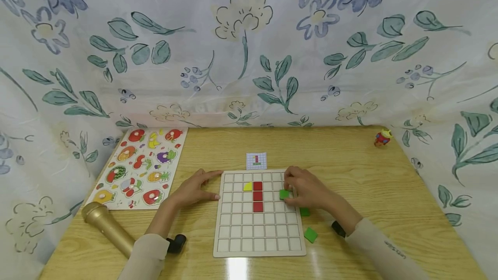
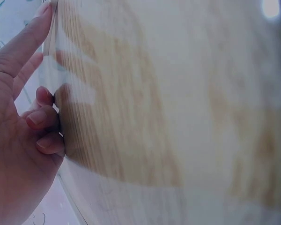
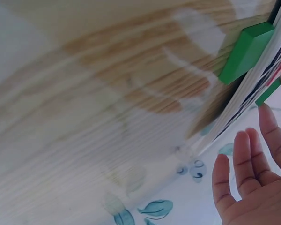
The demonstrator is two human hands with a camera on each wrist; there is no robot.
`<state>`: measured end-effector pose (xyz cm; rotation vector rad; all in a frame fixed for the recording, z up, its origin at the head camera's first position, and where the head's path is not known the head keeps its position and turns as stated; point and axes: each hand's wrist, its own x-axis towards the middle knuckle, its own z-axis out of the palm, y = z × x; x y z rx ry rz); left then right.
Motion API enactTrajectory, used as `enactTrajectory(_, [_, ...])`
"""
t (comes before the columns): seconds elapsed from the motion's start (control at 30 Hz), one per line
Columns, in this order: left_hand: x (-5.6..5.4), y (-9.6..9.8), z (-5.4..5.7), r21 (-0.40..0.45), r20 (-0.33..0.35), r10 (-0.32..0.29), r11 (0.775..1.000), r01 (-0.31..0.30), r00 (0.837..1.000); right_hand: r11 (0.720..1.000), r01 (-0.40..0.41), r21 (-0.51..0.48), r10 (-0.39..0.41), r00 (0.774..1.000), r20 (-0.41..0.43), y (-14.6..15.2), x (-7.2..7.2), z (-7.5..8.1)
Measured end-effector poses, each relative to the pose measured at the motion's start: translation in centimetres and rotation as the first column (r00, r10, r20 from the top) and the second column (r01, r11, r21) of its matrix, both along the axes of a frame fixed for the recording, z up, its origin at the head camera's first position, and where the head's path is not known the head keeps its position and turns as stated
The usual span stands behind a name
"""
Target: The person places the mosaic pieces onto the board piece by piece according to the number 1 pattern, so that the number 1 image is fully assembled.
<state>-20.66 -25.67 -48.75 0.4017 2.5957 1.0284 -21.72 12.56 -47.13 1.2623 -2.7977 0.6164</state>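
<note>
A white gridded board point(image 1: 231, 231) lies flat on the table, bearing a column of red square tiles point(image 1: 258, 196) and a yellow tile point(image 1: 247, 186) with one rounded corner. Over the board's right columns, my right hand point(image 1: 307, 188) pinches a green square tile point(image 1: 284, 195) between thumb and finger; that tile also shows at the fingertips in the right wrist view point(image 3: 269, 92). Whether it touches the board I cannot tell. My left hand point(image 1: 193, 190) rests at the board's left edge, index finger and thumb stretched out against it. In the left wrist view, its other fingers bend against the table.
Two green tiles lie right of the board, one point(image 1: 304, 212) by its edge, another point(image 1: 311, 235) nearer me. Behind it sits a small pattern card point(image 1: 256, 161). On the left are a fruit puzzle board point(image 1: 142, 170) and a gold microphone point(image 1: 109, 228); a toy figure point(image 1: 383, 138) stands far right.
</note>
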Motion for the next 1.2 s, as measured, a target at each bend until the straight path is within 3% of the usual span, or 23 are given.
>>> enactTrajectory(0.3, [0.0,0.0,0.1,0.006,0.001,0.000,1.000,0.000,1.000,1.000,-0.024,0.019,0.023,0.999,0.023,-1.3,0.6,0.3])
enactTrajectory(0.53, [0.0,0.0,0.1,0.002,-0.003,0.004,1.000,-0.004,1.000,0.998,-0.062,0.016,0.063,0.998,-0.006,-2.3,1.2,0.8])
enactTrajectory(1.2, [-0.1,0.0,-0.1,-0.012,-0.008,0.010,1.000,-0.010,1.000,0.994,-0.106,0.036,0.106,0.994,0.008,-4.6,2.3,0.6])
